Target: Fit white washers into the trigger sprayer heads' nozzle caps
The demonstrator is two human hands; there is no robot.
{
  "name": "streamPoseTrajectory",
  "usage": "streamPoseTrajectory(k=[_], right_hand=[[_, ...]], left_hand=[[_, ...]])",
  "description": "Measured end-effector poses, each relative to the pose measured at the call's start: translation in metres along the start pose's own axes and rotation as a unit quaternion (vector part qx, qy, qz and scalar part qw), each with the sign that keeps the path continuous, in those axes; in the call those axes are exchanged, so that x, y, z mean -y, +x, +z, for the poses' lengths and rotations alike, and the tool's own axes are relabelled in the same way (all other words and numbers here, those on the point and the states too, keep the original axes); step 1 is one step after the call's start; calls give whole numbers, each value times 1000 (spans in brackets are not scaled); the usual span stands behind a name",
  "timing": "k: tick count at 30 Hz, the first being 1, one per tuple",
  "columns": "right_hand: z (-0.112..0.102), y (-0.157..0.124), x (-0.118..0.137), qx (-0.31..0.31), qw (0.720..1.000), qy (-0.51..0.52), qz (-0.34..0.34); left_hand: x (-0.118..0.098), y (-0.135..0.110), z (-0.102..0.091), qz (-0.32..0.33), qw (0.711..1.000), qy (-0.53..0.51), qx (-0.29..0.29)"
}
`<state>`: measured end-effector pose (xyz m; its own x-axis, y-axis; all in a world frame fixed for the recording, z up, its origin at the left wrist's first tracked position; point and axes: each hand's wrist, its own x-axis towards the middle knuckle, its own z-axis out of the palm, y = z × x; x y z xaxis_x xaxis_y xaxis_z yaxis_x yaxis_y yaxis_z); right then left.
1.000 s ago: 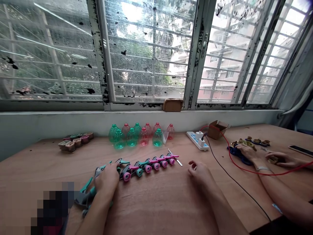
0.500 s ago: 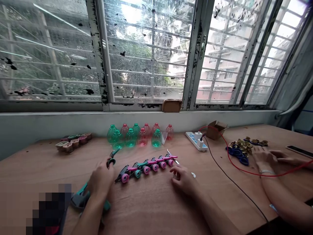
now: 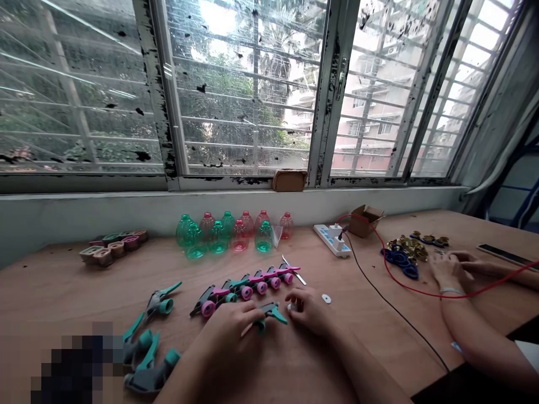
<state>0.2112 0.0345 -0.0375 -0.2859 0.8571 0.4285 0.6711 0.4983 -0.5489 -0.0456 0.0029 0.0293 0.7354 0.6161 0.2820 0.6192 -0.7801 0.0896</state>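
Two bare hands work at the middle of the counter [image 3: 63,292], over a small teal-and-grey plastic trigger head [image 3: 272,312] that sits just in front of a row of pink-and-grey trigger heads [image 3: 244,286]. The left hand [image 3: 231,331] appears to have its fingers [image 3: 252,317] closed on the rear of the teal piece, while the right hand [image 3: 309,311] rests just beside it, fingers apart and holding nothing visible. A small white disc [image 3: 326,299] lies near the right hand. Three more glossy teal trigger heads [image 3: 158,300] lie to the left, and translucent green and pink plastic bottles [image 3: 219,238] stand in a cluster along the wall.
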Motion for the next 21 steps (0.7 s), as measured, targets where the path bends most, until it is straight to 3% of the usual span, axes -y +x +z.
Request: streamPoseTrajectory(k=[5,10,13,21], right_hand=[[-4,-2,2,6,1000,0,9],[-13,-3,0,39,999,3,16],[-15,-3,-4,51,998,-10,27],[-10,-1,-4,76,996,-41,33]], left_hand=[[-9,0,2,-6,997,-45,63],[-2,1,10,-17,996,-81,21],[1,2,14,-2,995,-92,29],[-6,-2,-1,1,990,-111,89]])
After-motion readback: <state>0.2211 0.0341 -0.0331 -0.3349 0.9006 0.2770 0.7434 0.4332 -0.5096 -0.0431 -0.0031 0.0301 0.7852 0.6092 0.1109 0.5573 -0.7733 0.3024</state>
